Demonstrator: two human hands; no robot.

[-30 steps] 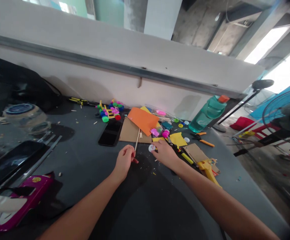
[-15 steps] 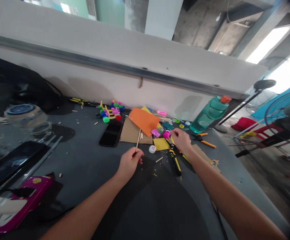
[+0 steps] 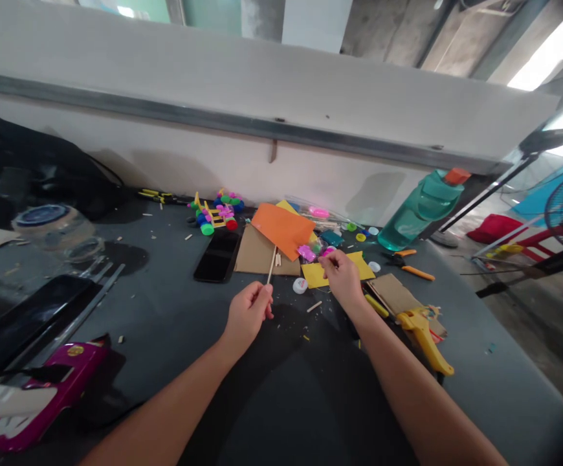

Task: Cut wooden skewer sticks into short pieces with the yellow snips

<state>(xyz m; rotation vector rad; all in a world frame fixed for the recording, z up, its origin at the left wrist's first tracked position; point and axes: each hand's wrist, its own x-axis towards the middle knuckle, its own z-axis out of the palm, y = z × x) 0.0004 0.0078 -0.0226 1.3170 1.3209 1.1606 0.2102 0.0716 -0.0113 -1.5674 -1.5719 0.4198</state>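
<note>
My left hand point(image 3: 250, 310) is closed round the lower end of a thin wooden stick point(image 3: 272, 266), which points away over the brown cardboard point(image 3: 247, 255). An orange paper piece point(image 3: 281, 228) lies across the cardboard. With fingertips pinched, my right hand point(image 3: 340, 278) is over a yellow paper piece point(image 3: 314, 276); whatever is between the fingers is hidden. Just past those fingers are pink caps point(image 3: 329, 251) and a shiny purple wrapper point(image 3: 305, 252). A white bottle cap point(image 3: 299, 285) lies between the hands, with a short stick piece point(image 3: 314, 307) nearer me.
Beside the right forearm lie a yellow glue gun point(image 3: 426, 336) and cardboard point(image 3: 392, 294). Orange-handled pliers point(image 3: 417, 272) and a teal bottle point(image 3: 420, 213) are farther back. Left are a phone point(image 3: 217, 257), colourful toy cars point(image 3: 213, 217), a clear jar point(image 3: 58, 230) and a magenta power strip point(image 3: 75, 375).
My right hand has shifted slightly left and nearer me, its forearm now covering most of the yellow-black pliers. The view has swung, exposing the glue gun. The left hand still grips the stick.
</note>
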